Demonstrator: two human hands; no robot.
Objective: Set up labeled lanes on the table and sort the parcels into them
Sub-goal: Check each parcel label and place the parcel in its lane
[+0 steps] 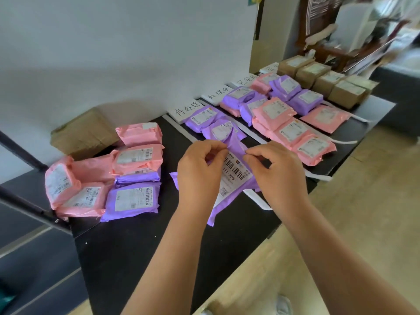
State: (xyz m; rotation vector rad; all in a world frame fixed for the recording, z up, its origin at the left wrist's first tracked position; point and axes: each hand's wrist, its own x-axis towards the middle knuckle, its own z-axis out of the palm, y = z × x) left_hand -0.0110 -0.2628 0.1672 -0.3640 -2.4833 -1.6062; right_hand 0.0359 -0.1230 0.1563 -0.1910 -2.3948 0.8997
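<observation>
The left hand (200, 171) and the right hand (276, 172) both have their fingers curled, and each pinches the upper fold of a purple parcel (227, 206). The parcel is a soft, crinkled plastic mailer lying flat on the black bench (136, 246) beneath both hands. Between the hands shows its white shipping label (237, 172), printed with a barcode and "111-H05-", with a small QR code lower down. Just beyond the hands two more purple mailers (211, 123) lie in the nearest lane, headed by a white card (185, 110) hand-written 待处理. Thin white strips (258, 200) divide the lanes. Beyond and to the right of the right hand, glossy pink mailers (293, 133) and further purple ones lie in rows. They sit below a second card (217, 93) reading 处理中 and a third card (244, 80) that begins 已完, its end too blurred to read. Farther out that way stands a row of square brown cardboard boxes (325, 81). Left of the left hand sits a loose heap (102, 178) of pink and purple mailers, labels up, with a creased cardboard carton (84, 133) behind it.
</observation>
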